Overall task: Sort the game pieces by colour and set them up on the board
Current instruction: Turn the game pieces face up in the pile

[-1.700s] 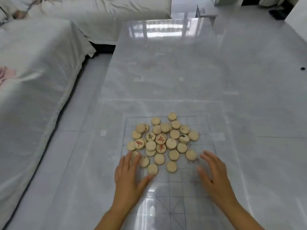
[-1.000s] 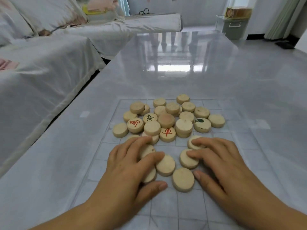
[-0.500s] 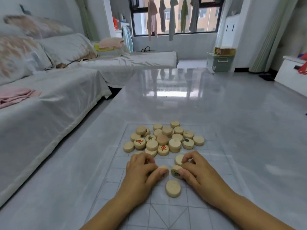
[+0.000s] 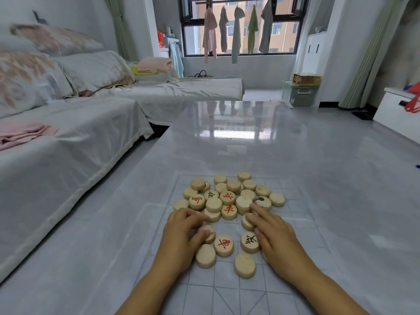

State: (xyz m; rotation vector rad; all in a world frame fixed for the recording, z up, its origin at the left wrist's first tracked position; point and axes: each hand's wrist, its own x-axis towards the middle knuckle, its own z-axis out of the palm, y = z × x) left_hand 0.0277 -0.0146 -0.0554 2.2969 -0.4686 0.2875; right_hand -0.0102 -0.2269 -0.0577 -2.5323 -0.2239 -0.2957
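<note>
A pile of round wooden game pieces (image 4: 229, 196) lies on a thin gridded board (image 4: 302, 226) spread on the glossy grey table. Most pieces show blank faces; a few show red or black characters. Nearer me, a red-marked piece (image 4: 224, 245) and a black-marked piece (image 4: 249, 242) lie face up, with two blank ones (image 4: 245, 265) beside them. My left hand (image 4: 181, 239) pinches a blank piece (image 4: 209, 233) between its thumb and curled fingers. My right hand (image 4: 276, 239) rests flat, its fingers touching pieces at the pile's near right edge.
The table (image 4: 250, 144) stretches far ahead and to the right. A sofa under white covers (image 4: 68, 144) runs along the left. A white cabinet (image 4: 397, 112) and a green bin (image 4: 300, 94) stand beyond the table's far end.
My head has lifted and the view has pulled back. Both hands have drawn pieces out of the pile toward me; a red-marked and a black-marked piece now lie face up between them.
</note>
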